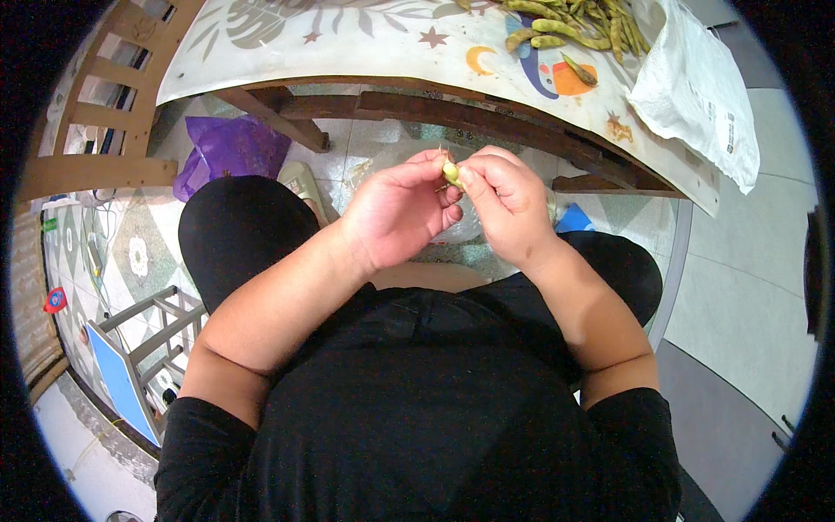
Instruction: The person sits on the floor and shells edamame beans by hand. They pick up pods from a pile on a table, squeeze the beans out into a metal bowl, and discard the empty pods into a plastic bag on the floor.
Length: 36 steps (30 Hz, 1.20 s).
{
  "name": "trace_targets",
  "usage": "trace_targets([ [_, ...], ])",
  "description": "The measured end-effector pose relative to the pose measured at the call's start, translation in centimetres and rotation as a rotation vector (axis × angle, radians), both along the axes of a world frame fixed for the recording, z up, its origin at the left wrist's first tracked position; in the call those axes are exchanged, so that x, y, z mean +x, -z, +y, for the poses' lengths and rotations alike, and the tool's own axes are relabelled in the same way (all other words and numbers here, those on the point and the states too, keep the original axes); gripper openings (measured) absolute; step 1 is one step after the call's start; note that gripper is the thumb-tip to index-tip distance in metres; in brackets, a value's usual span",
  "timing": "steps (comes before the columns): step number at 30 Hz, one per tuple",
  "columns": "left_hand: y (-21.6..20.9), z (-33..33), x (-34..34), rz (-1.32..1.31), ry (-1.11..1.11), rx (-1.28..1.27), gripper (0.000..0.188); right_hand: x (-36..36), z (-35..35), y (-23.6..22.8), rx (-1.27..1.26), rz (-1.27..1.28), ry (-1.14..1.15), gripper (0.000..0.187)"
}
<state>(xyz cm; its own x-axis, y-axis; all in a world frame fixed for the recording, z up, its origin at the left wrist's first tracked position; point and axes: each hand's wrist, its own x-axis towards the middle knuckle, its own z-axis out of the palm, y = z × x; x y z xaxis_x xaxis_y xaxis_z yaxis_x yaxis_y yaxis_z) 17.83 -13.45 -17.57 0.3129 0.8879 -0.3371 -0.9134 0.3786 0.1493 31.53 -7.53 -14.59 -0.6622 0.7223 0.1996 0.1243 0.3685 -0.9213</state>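
Observation:
A small yellow-green bean pod is pinched between my two hands above my lap. My left hand grips its one side with thumb and forefinger, the palm turned up and the other fingers curled. From the other side my right hand presses its thumb on the pod, with the fingers folded behind. Whether the pod is split open is too small to tell. A heap of similar bean pods lies on the table at the far right, and a single darker-tipped pod lies apart, nearer the edge.
The table has a printed cover. A white plastic bag hangs over its right corner. Beneath my hands is a clear plastic bag. A purple bag sits on the floor at left, near a blue-topped stool and wooden chair.

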Motion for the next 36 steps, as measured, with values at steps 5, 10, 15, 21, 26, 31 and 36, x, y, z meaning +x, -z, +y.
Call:
trace_targets([
  [5,-0.3,0.1,0.9,0.068,-0.088,-0.067,0.012,-0.2,0.0,0.6,0.101,-0.078,0.113,0.007],
  [10,0.0,0.1,0.8,0.293,-0.134,-0.093,0.012,-0.3,0.6,1.2,0.303,-0.148,0.179,0.005],
  [15,0.2,0.1,0.5,0.319,-0.139,-0.058,0.014,-0.2,0.6,0.9,0.1,-0.203,0.124,0.009],
  [21,-0.3,0.1,0.6,0.356,-0.113,-0.063,0.018,-0.1,0.7,1.9,-0.418,0.064,0.088,0.014],
  [26,-1.0,-0.1,0.9,0.429,-0.076,-0.073,0.021,0.0,0.3,0.6,-0.72,0.131,0.085,0.017],
  [31,-0.5,-0.5,1.1,0.336,-0.081,-0.105,0.013,-0.2,0.0,0.5,-0.762,0.122,0.084,0.016],
  [36,-1.2,-0.6,1.4,0.302,-0.057,-0.095,0.006,-0.4,0.0,1.5,-0.558,0.073,0.077,0.018],
])
